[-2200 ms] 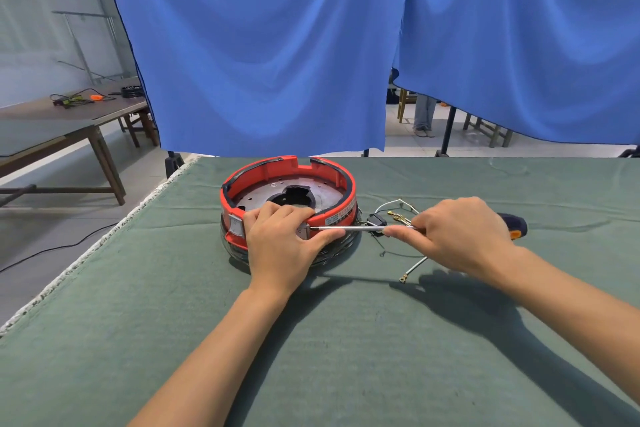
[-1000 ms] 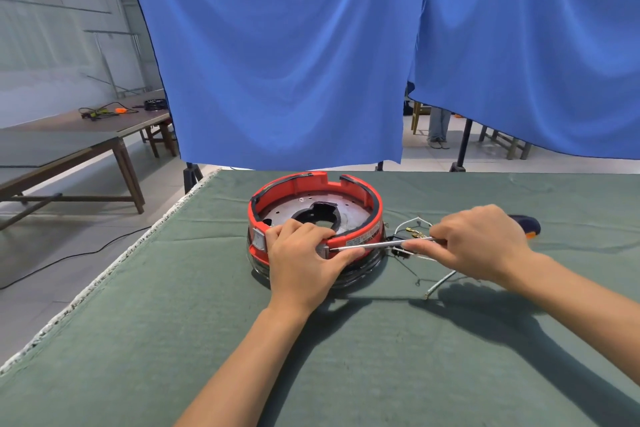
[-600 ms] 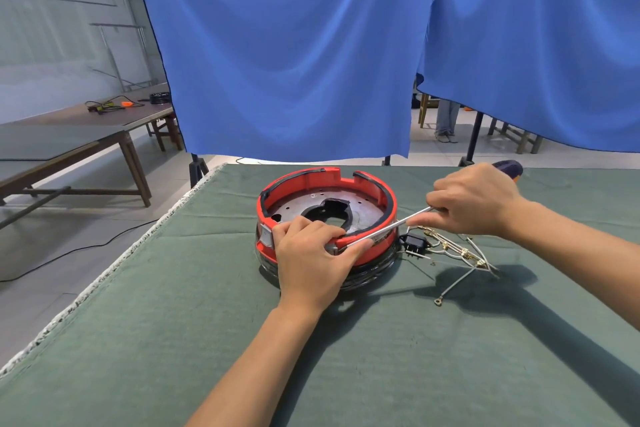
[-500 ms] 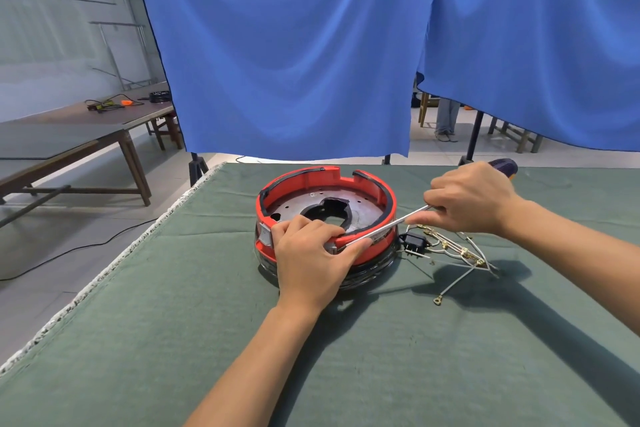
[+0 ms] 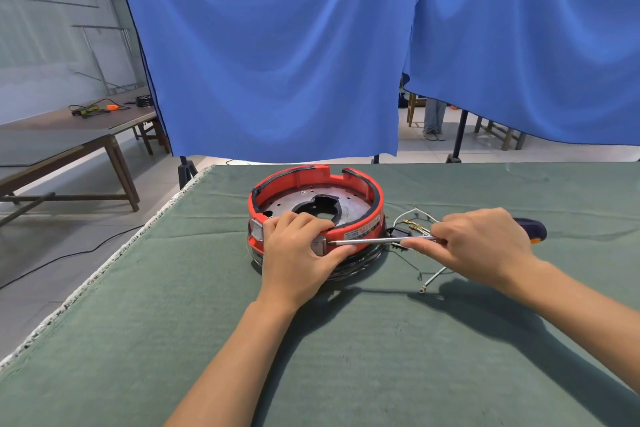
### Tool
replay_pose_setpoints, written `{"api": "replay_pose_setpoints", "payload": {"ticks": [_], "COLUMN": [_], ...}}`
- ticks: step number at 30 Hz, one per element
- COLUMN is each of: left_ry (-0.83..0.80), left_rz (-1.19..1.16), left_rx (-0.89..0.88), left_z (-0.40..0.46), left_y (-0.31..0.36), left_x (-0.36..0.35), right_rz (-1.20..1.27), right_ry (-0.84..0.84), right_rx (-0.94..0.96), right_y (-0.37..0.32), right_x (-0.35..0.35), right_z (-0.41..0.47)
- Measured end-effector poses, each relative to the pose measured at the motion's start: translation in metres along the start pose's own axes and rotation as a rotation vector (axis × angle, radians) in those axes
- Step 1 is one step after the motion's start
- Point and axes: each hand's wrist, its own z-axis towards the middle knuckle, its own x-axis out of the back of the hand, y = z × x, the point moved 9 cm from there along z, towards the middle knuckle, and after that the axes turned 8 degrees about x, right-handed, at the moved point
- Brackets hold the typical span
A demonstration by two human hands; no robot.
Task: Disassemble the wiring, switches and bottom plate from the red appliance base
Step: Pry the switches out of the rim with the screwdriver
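Here, bench: a green felt cloth (image 5: 346,357) covers the bench, its frayed pale edge running along the left side.
Room: blue curtains (image 5: 277,45) hang behind the bench; through a gap on the right show chair legs and the lower legs of a person (image 5: 433,118); a grey tiled floor lies to the left.
Red appliance base (image 5: 360,229): a round red ring with black trim, sitting on the cloth near the bench's far middle; its rim has a notch at the back.
Bottom plate (image 5: 287,203): a dull metal disc inside the ring, with small holes and a large irregular opening in the centre.
Left hand (image 5: 298,253): fingers curl over the near rim of the base, thumb against the outer wall, gripping it.
Right hand (image 5: 481,246): fingers wrap the screwdriver (image 5: 381,240), forefinger laid along the shaft; the dark handle with an orange band sticks out behind the hand.
Screwdriver tip: level, touching the red wall just beside the left thumb.
Wiring (image 5: 414,224): white leads with brass terminals and a small black switch lie on the cloth just right of the base, partly hidden under the right hand.
Side table (image 5: 69,135): a wooden table at far left carries cables and a small dark object.
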Motion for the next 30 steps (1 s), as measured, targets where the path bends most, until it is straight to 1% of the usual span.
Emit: {"api": "replay_pose_setpoints", "payload": {"ticks": [9,13,18,26,30], "left_ry": [0.029,0.028,0.054,0.107,0.124], "left_rz": [0.019,0.021,0.004,-0.015,-0.031], "left_rx": [0.006,0.01,0.031,0.069,0.07], "left_z": [-0.001,-0.001,0.001,0.002,0.002], "left_y": [-0.001,0.001,0.0,-0.002,-0.005], "left_x": [0.0,0.0,-0.001,-0.001,-0.001], "right_rz": [-0.056,-0.14,-0.163,-0.194,-0.144], "right_ry": [-0.132,-0.155,-0.165,-0.118,-0.044], "right_rx": [-0.058,-0.018,0.061,0.212,0.266], "right_y": [-0.007,-0.011,-0.014,-0.008,0.0], "right_x": [0.005,0.008,0.011,0.005,-0.002], "right_z": [-0.011,-0.012,-0.002,0.022,0.035]}}
